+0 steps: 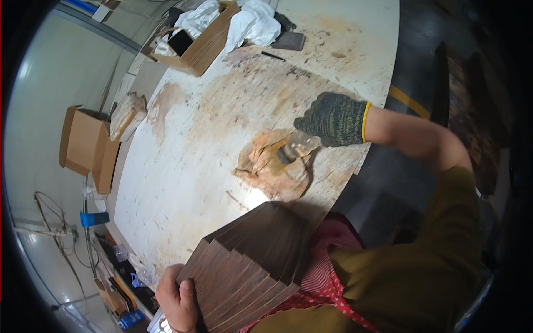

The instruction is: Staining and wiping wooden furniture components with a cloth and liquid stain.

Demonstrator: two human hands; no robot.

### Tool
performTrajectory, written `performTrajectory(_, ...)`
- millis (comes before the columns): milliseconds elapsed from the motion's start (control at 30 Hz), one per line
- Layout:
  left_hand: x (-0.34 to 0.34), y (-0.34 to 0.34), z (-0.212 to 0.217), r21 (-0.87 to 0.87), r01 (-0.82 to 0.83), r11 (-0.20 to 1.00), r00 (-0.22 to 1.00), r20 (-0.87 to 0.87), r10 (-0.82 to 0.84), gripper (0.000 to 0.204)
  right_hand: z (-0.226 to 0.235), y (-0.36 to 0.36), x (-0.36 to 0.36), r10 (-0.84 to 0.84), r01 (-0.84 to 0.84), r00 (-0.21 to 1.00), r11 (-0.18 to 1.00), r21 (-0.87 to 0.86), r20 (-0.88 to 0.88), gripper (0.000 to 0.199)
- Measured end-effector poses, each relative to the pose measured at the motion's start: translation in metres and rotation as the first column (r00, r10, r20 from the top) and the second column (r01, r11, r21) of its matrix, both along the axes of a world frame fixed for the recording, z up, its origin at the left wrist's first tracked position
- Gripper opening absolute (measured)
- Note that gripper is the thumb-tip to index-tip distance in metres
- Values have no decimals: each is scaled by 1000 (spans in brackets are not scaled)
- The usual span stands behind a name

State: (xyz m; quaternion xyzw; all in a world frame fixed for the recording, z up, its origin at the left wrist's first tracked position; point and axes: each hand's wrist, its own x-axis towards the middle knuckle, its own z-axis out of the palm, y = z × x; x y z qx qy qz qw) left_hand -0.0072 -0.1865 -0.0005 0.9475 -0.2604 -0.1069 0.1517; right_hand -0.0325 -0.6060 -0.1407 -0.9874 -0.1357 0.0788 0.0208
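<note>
A stack of dark brown wood-grained boards leans at the table's near edge against my apron, its pieces fanned like steps. My bare left hand grips the left end of this stack, thumb on top. My right hand, in a dark knitted glove with a yellow cuff, is over the table with its fingers curled in. Just below its fingertips lies a crumpled, stained orange-brown cloth or bag, with a clear plastic piece and a small dark round object on it. What the gloved fingers hold, if anything, is hidden.
The white table is stained brown. At its far end stand a cardboard box with white plastic and a dark block; a thin black stick lies nearby. An open carton and blue container are at left.
</note>
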Motion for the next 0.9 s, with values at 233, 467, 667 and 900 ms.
performTrajectory(233,-10,4,2,71,-86,994,992,-83,91,39,-31,-27,-6,-166,314,936,794,521,-312,57)
performTrajectory(467,-6,2,1,82,-134,988,978,-151,145,43,-87,-137,52,-687,160,540,651,742,486,56)
performTrajectory(667,-2,-1,-20,-79,-160,984,986,34,163,73,-148,-179,80,-929,487,357,100,868,-94,80)
performTrajectory(900,-3,14,-17,-4,-154,988,987,47,154,76,-114,-143,30,-942,506,332,212,836,38,85)
